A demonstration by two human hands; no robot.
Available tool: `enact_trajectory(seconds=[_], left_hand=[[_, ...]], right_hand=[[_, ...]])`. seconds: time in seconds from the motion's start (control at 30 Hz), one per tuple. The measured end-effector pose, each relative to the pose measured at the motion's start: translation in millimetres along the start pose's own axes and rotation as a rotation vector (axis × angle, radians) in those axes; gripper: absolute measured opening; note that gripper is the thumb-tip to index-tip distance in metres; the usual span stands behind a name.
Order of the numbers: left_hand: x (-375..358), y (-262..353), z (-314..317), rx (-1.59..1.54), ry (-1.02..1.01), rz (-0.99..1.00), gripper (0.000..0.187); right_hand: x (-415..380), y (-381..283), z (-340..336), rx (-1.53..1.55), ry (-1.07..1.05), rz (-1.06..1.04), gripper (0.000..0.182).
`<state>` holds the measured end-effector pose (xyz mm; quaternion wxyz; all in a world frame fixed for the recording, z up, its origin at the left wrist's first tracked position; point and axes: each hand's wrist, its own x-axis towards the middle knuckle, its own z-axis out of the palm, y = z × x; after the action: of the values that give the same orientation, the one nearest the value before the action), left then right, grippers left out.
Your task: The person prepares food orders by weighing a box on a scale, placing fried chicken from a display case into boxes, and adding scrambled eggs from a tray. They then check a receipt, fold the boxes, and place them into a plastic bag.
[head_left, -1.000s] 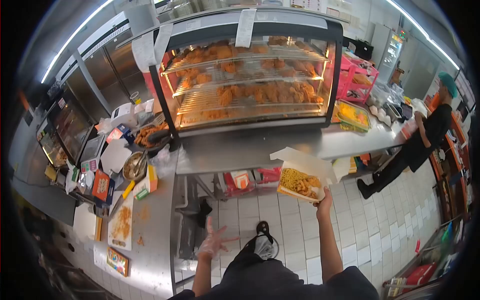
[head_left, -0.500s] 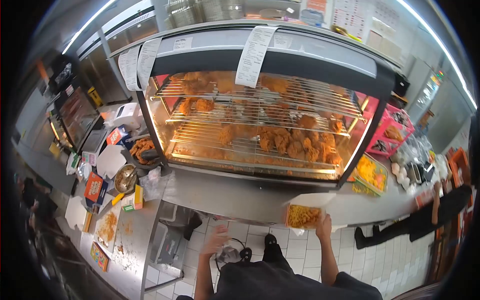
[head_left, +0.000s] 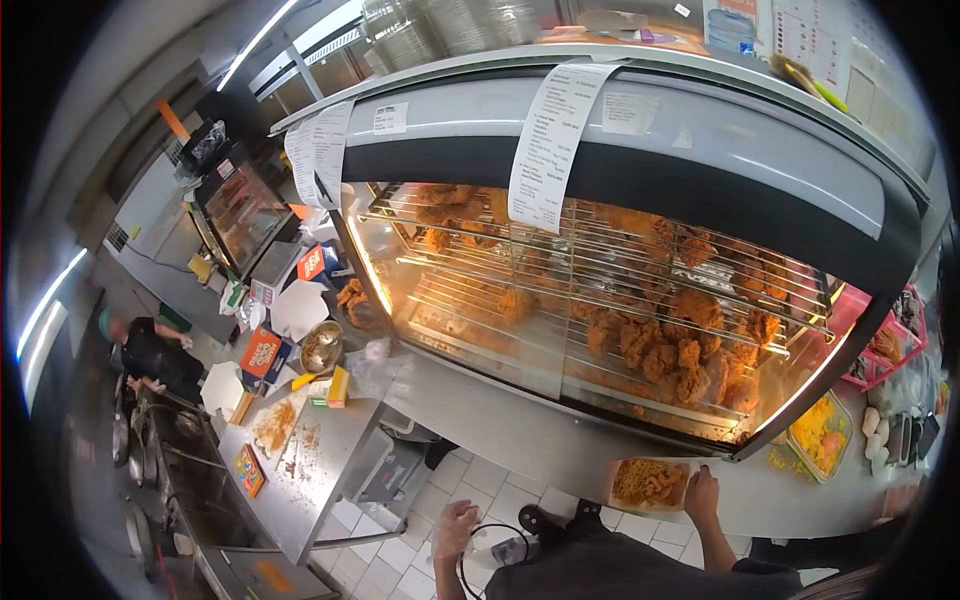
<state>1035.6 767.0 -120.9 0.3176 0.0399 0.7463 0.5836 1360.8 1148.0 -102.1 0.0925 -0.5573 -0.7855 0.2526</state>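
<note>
My right hand (head_left: pixel 703 493) grips the right side of an open food box (head_left: pixel 650 484) at the front edge of the steel counter. Yellow noodles or rice and fried pieces show inside the box. Over the tiled floor, my left hand (head_left: pixel 456 527) is raised with its fingers partly curled and apart, holding nothing. Above the box stands the lit display case (head_left: pixel 560 385), with fried chicken (head_left: pixel 680 345) on its wire racks.
To the left, a side table (head_left: pixel 335 470) bears a metal bowl (head_left: pixel 321 347) and cartons (head_left: pixel 265 352). A tray of yellow food (head_left: pixel 822 436) lies at the right. Another person (head_left: pixel 160 355) stands at the far left. Receipts (head_left: pixel 560 145) hang from the case.
The view has turned and come closer to the display case. The box has come down toward the counter's edge, still in my right hand. The person at the far left is now plainly visible.
</note>
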Motion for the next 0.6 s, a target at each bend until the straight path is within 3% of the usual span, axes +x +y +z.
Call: enact_trajectory(seconds=[0.07, 0.13, 0.17, 0.23, 0.27, 0.33, 0.37, 0.43, 0.47, 0.53, 0.57, 0.6], left_hand=[[-11, -2, -7, -0.065, 0.096, -0.126, 0.043], [-19, 9, -10, -0.058, 0.136, -0.159, 0.042], [-23, 13, -11, -0.053, 0.174, -0.191, 0.041], [-24, 12, -10, -0.084, 0.202, -0.183, 0.039], [-23, 11, -9, -0.112, 0.234, -0.171, 0.037], [-22, 10, -6, -0.119, 0.258, -0.162, 0.036], [-24, 8, -5, -0.119, 0.283, -0.151, 0.035], [-28, 0, -5, -0.106, 0.298, -0.149, 0.035], [-30, -2, -5, -0.119, 0.304, -0.158, 0.035], [-35, -6, -10, -0.130, 0.315, -0.162, 0.034], [-41, -11, -14, -0.106, 0.336, -0.174, 0.035], [-50, -16, -23, -0.079, 0.360, -0.189, 0.035]], right_hand=[[9, 9, 4, -0.005, -0.002, -0.011, 0.024], [15, 27, 16, -0.103, -0.049, -0.197, 0.028], [14, 21, 13, -0.107, -0.048, -0.195, 0.028], [14, -8, 2, -0.336, -0.119, 0.098, 0.032], [14, -31, -16, -0.341, -0.113, 0.096, 0.032], [10, -86, -63, -0.597, -0.492, -0.176, 0.036], [10, -101, -68, -0.603, -0.495, -0.175, 0.036], [8, -124, -74, -0.430, -0.634, -0.430, 0.033], [8, -140, -75, -0.433, -0.636, -0.429, 0.033], [6, -167, -72, -0.346, -0.912, -0.278, 0.031], [1, -172, -65, -0.339, -0.918, -0.284, 0.031], [-6, -176, -57, -0.405, -0.780, -0.444, 0.030]])
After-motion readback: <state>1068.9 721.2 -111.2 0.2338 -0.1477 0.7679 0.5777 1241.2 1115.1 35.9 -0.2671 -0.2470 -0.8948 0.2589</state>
